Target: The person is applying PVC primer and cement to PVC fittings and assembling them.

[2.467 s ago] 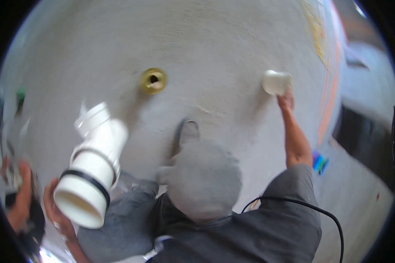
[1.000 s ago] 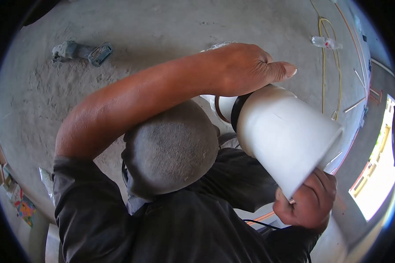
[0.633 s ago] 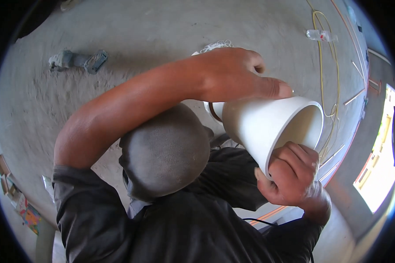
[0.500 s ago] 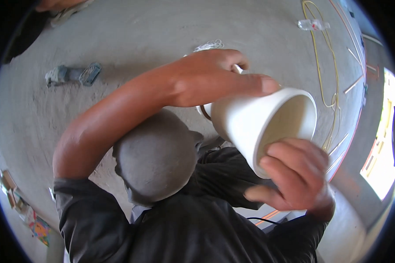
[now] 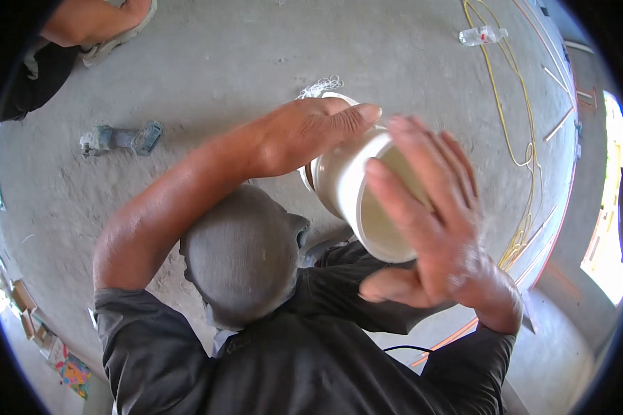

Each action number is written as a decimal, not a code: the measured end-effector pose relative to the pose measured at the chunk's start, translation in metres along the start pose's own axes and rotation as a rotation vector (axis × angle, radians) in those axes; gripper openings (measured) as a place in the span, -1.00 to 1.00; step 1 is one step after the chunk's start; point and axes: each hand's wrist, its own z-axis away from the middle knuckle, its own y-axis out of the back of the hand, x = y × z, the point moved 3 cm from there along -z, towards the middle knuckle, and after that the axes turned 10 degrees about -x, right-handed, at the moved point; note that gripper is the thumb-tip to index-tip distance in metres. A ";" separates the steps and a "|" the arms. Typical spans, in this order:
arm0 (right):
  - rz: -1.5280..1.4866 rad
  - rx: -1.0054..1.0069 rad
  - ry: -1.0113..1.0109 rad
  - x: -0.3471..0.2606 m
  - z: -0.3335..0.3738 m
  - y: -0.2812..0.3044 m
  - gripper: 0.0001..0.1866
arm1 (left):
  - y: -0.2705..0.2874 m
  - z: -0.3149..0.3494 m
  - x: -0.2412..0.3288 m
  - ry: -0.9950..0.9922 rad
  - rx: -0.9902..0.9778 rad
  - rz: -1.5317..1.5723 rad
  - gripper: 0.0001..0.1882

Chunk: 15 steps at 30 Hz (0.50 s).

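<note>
White pipe fitting [image 5: 348, 185], just right of grey cap [image 5: 242, 252], looks light, stiff, slippery-smooth; left hand [image 5: 318, 133] grasps its upper side, arguably the best hold, while right hand [image 5: 432, 214] splays ungripping before its mouth.

My left forearm [image 5: 187, 183] slants from the bent elbow [image 5: 118, 263] toward the far right, its skin bare below the short sleeve [image 5: 142, 339]. My left hand [image 5: 304, 138] shows its back, thumb [image 5: 358, 117] pointing right—the other fingers are hidden. My right arm bends in from the near right; my right hand [image 5: 432, 214] is blurred, fingers extended toward the far left, thumb [image 5: 393, 285] spread wide of them—nearer me, pointing left.
</note>
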 end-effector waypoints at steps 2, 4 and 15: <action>-0.030 0.280 0.065 0.013 0.017 0.011 -0.06 | 0.000 0.001 -0.006 0.160 0.028 -0.076 -0.26; -0.067 0.266 0.056 0.016 0.021 0.012 -0.08 | 0.002 -0.002 -0.005 0.180 0.020 -0.085 -0.25; -0.013 0.222 0.049 0.027 0.006 -0.001 -0.11 | 0.004 -0.006 -0.014 0.126 0.074 -0.015 -0.37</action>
